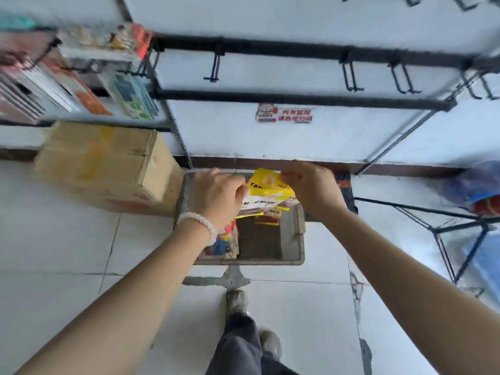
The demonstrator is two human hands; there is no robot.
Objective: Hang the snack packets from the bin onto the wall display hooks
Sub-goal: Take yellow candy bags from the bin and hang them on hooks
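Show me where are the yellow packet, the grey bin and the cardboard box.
yellow packet (266, 183): head view, its upper front face.
grey bin (300, 239): head view, its right rim.
cardboard box (108, 163): head view, its top face.

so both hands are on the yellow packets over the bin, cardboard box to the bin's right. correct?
Not quite. In the head view the cardboard box sits to the bin's left. The rest holds: left hand and right hand both hold the yellow packets over the bin.

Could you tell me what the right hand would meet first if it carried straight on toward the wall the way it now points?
Probably the dark skirting strip at the wall's foot, just beyond the right hand and its yellow packet; depth is unclear.
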